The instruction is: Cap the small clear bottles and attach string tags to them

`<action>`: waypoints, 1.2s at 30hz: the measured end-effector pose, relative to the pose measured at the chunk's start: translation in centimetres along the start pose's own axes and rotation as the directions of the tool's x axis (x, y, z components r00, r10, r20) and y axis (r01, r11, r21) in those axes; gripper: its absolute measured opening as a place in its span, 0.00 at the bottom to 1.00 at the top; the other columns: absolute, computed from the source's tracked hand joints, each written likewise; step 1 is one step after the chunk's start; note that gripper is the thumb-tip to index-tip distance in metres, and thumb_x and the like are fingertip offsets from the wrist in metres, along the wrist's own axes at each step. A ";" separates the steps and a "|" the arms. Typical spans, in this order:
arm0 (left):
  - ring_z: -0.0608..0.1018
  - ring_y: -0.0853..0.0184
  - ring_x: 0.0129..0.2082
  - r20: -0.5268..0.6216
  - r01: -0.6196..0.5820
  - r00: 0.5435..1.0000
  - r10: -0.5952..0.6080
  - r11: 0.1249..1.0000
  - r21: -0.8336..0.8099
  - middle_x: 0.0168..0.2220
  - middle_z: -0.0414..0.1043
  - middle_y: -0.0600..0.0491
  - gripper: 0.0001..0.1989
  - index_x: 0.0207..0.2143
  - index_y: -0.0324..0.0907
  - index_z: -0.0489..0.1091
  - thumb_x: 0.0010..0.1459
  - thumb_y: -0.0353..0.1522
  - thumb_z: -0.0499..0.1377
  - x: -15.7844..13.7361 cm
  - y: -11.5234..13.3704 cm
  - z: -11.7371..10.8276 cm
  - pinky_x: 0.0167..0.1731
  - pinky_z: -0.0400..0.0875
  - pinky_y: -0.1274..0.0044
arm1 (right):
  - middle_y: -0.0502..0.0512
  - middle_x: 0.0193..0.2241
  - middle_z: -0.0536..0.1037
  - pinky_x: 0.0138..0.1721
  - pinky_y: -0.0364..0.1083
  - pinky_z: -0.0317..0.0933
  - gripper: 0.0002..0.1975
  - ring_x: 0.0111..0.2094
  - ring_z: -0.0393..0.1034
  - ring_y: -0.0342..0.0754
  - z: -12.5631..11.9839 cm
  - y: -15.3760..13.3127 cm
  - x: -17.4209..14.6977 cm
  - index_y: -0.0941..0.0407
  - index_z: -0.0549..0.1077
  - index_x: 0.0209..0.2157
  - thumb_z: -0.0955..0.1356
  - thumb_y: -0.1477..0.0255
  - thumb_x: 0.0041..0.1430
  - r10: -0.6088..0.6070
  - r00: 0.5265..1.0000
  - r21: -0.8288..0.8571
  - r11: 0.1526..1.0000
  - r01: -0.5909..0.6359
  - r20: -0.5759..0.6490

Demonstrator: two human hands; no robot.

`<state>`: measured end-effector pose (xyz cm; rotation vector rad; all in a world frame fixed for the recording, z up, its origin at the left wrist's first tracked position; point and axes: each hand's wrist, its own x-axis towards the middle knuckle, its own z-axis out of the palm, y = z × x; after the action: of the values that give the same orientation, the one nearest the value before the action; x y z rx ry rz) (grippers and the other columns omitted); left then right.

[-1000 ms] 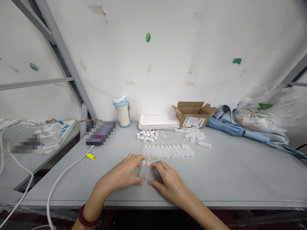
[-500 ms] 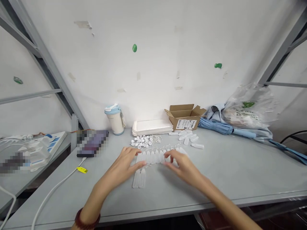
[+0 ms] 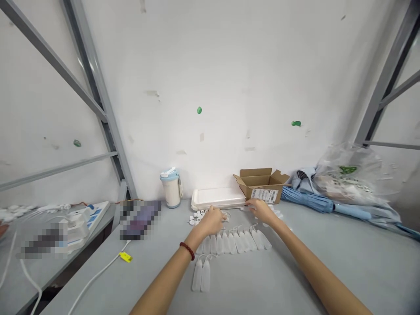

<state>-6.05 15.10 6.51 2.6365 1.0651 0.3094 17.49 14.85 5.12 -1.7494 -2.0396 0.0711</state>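
Note:
My left hand [image 3: 212,221] is over the pile of white caps and thin loops [image 3: 227,215], its fingers curled down at the loops; what they pinch is hidden. My right hand [image 3: 261,211] reaches to the loose clear plastic tubes [image 3: 278,214] in front of the cardboard box, thumb and forefinger apart. A row of translucent flat tubes with white loops [image 3: 232,243] lies on the grey table [image 3: 256,280] below both hands. Two more such tubes [image 3: 201,275] lie side by side nearer the front, under my left forearm.
Behind the hands are a white foam tray [image 3: 218,197] and an open cardboard box [image 3: 262,188]. To the left stand a blue-lidded cup [image 3: 171,188] and a phone on a cable [image 3: 141,221]. A folded blue umbrella [image 3: 308,202] and a plastic bag [image 3: 351,175] lie right.
Both hands have left the row of tubes and moved farther back, the left to the caps and loops, the right to the loose tubes. The camera view has tilted up.

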 end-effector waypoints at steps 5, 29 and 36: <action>0.66 0.55 0.49 -0.056 0.014 0.998 -0.007 0.992 0.126 0.49 0.70 0.46 0.18 0.40 0.40 0.74 0.50 0.23 0.50 -0.9 0.2 0.6 0.49 0.62 0.64 | 0.60 0.45 0.76 0.48 0.48 0.55 0.16 0.50 0.66 0.55 -0.3 -0.7 -1.0 0.58 0.75 0.42 0.63 0.82 0.53 0.010 0.999 -0.090 0.996 -0.005 0.049; 0.73 0.66 0.33 -0.110 0.083 0.927 -0.359 0.482 -0.872 0.32 0.77 0.48 0.13 0.30 0.37 0.78 0.43 0.34 0.60 -1.7 -0.7 -0.7 0.36 0.64 0.76 | 0.59 0.41 0.78 0.46 0.52 0.64 0.16 0.44 0.72 0.51 0.8 -5.0 -2.4 0.57 0.73 0.42 0.67 0.82 0.50 -0.127 0.970 0.395 0.897 0.201 -0.206; 0.74 0.66 0.31 -0.077 0.086 0.922 -0.378 0.396 -0.914 0.27 0.77 0.48 0.10 0.27 0.37 0.78 0.40 0.33 0.62 -1.6 -0.5 -0.6 0.36 0.65 0.76 | 0.60 0.40 0.78 0.44 0.52 0.65 0.19 0.42 0.73 0.51 1.3 -5.2 -2.6 0.58 0.72 0.44 0.67 0.84 0.49 -0.156 0.968 0.369 0.903 0.221 -0.198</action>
<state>-7.68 14.40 6.80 1.4375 0.9291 0.9172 12.41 11.73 4.85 -1.2666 -1.9073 0.2462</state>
